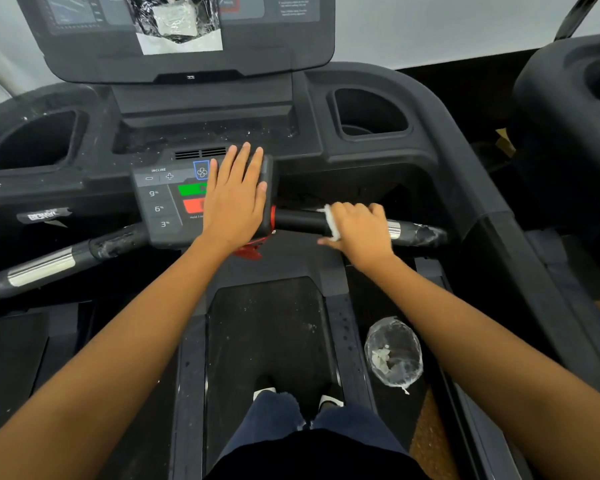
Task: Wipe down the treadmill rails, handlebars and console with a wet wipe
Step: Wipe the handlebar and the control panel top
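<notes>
Left hand (234, 199) lies flat, fingers spread, on control panel (160, 202) (likely bracing); right hand (359, 226) wraps wet wipe (330, 221) round handlebar (300, 221), so cloth covers full circumference.

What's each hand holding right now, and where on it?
The right hand grips a wet wipe against the handlebar beside the control panel. The left hand lies flat on that panel, holding nothing.

The light is soft and even, and shadows are weak. Above the control panel (163, 206) the plastic wrap (177, 19) on the screen (73, 12) gives white glare. Left of the panel, the metal band of the handlebar (42, 266) shines. Below the panel the belt (267, 323) is dark, with little detail. Far from the panel, toward the edges, straight lines bend strongly.
</notes>
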`<state>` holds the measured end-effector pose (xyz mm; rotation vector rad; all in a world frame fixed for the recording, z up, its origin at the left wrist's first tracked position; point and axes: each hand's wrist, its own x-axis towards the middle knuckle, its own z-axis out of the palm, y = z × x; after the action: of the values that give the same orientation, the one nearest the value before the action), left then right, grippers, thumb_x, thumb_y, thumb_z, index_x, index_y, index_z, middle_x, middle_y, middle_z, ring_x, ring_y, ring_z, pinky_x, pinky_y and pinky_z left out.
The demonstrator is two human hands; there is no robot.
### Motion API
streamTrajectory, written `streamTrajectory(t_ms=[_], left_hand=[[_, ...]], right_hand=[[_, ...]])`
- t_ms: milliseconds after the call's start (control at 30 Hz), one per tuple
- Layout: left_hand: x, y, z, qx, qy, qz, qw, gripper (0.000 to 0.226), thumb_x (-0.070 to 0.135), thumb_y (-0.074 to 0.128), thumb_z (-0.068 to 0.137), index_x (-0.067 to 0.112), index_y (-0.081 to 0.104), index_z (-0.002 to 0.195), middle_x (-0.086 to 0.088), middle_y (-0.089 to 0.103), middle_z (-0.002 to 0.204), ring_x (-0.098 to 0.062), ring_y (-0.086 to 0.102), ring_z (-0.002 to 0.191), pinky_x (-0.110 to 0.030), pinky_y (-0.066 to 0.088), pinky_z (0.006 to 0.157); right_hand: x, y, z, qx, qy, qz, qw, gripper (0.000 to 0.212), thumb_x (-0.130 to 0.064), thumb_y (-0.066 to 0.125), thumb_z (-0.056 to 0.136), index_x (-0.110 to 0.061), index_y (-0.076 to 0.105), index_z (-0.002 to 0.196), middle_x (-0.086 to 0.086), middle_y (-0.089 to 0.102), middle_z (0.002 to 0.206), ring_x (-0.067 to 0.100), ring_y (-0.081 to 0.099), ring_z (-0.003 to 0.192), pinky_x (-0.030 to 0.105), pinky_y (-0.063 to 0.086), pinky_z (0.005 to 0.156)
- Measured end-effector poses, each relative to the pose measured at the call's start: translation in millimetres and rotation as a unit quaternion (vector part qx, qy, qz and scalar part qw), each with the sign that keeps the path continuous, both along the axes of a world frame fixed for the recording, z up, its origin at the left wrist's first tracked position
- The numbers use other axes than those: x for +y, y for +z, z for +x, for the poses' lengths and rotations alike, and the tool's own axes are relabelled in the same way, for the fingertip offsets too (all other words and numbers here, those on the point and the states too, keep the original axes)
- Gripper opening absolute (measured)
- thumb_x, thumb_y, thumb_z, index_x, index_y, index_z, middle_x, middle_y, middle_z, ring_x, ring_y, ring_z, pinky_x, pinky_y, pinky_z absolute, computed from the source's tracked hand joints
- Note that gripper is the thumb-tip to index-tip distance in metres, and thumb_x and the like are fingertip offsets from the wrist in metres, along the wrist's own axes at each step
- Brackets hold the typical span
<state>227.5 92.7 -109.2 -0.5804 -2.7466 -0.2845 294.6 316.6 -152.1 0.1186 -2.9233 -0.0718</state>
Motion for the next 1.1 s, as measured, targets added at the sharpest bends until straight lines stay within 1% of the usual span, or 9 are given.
streamTrajectory(t_ms=[200,300,400,500,633,767,867,967,1100], left_hand=[[5,-3,3,0.010,0.016,-0.001,1.000,0.053,0.029,0.028,0.101,0.014,0.024,0.152,-0.009,0.024,0.158,-0.026,0.015,0.148,-0.047,0.009,0.119],[6,-2,2,0.010,0.020,-0.005,1.000,0.053,0.029,0.028,0.101,0.014,0.024,0.152,-0.009,0.025,0.158,-0.027,0.016,0.147,-0.048,0.009,0.119],[5,-2,2,0.008,0.016,-0.001,1.000,0.053,0.030,0.027,0.101,0.014,0.024,0.152,-0.009,0.025,0.158,-0.026,0.016,0.147,-0.047,0.009,0.119],[3,-2,2,0.011,0.012,0.002,1.000,0.052,0.030,0.029,0.102,0.016,0.024,0.152,-0.008,0.024,0.158,-0.025,0.015,0.148,-0.046,0.008,0.119],[5,-2,3,0.011,0.020,0.008,1.000,0.052,0.029,0.031,0.101,0.016,0.025,0.152,-0.007,0.025,0.158,-0.024,0.015,0.148,-0.046,0.007,0.119],[11,0,3,0.009,0.019,0.032,0.999,0.052,0.027,0.034,0.101,0.011,0.029,0.150,-0.008,0.027,0.157,-0.025,0.016,0.147,-0.046,0.006,0.119],[26,0,9,0.017,-0.009,0.019,1.000,0.051,0.026,0.036,0.100,0.008,0.032,0.148,-0.011,0.028,0.156,-0.027,0.017,0.147,-0.045,0.008,0.119],[52,-2,17,0.011,-0.074,0.009,0.997,0.046,0.020,0.036,0.097,0.004,0.047,0.138,-0.016,0.035,0.152,-0.031,0.026,0.144,-0.043,0.020,0.118],[81,-8,24,-0.054,-0.134,-0.004,0.989,0.038,0.023,0.043,0.099,0.006,0.057,0.130,-0.015,0.044,0.146,-0.030,0.035,0.139,-0.037,0.026,0.113]], right_hand=[[-7,10,2,-0.028,-0.073,-0.017,0.997,0.044,-0.049,0.069,0.078,-0.015,0.056,0.103,0.005,0.066,0.097,0.027,0.062,0.091,0.041,0.037,0.085],[-62,20,-19,-0.056,-0.013,-0.044,0.997,0.044,-0.047,0.069,0.080,-0.014,0.055,0.106,0.005,0.066,0.103,0.028,0.063,0.097,0.040,0.039,0.082],[-92,22,-37,-0.073,0.039,-0.067,0.994,0.032,-0.034,0.064,0.087,-0.011,0.054,0.106,0.007,0.067,0.102,0.029,0.065,0.095,0.036,0.042,0.075],[-58,22,-26,-0.081,0.072,-0.033,0.994,0.047,-0.045,0.065,0.085,-0.011,0.051,0.115,0.007,0.064,0.109,0.030,0.063,0.099,0.039,0.044,0.076],[28,7,8,-0.052,0.009,-0.040,0.998,0.061,-0.064,0.062,0.078,-0.013,0.054,0.110,0.006,0.064,0.100,0.028,0.061,0.087,0.039,0.045,0.071],[54,-1,23,-0.018,-0.047,-0.026,0.998,0.074,-0.078,0.034,0.080,-0.013,0.060,0.101,0.006,0.064,0.090,0.028,0.060,0.079,0.039,0.042,0.071],[0,5,12,0.018,-0.103,-0.100,0.989,0.064,-0.063,0.022,0.092,-0.014,0.063,0.089,0.006,0.066,0.084,0.029,0.060,0.078,0.040,0.042,0.073],[-52,13,3,0.029,-0.069,-0.146,0.986,0.052,-0.046,0.022,0.097,-0.014,0.061,0.085,0.006,0.064,0.080,0.027,0.059,0.075,0.041,0.042,0.073],[1,2,17,0.035,-0.010,-0.083,0.996,0.037,-0.035,0.027,0.096,-0.015,0.057,0.090,0.004,0.060,0.081,0.026,0.058,0.072,0.040,0.040,0.068]])
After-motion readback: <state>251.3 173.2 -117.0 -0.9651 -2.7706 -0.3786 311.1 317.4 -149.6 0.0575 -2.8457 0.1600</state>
